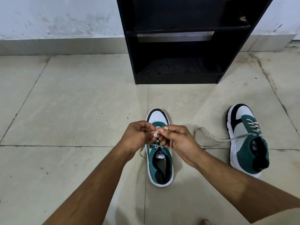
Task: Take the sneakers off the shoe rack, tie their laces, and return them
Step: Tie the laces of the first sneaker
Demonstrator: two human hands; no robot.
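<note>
sneakers: 2, both sitting on floor | left hand point(138, 135) + right hand point(178, 140) pinching laces point(160, 144) over near sneaker point(159, 153) | second sneaker point(246, 140) lying right of right hand, laces trailing loose | shoe rack point(178, 46) standing beyond hands

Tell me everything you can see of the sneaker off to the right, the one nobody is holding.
The right-hand sneaker lies on the tiled floor, toe toward the black shoe rack, tipped toward its left so the white sole's side shows. Teal suede-like upper, white toe panel, navy trim, dark lining. Its grey laces are untied and trail leftward across the floor. Nothing else touches it; both hands are on the other sneaker.
</note>
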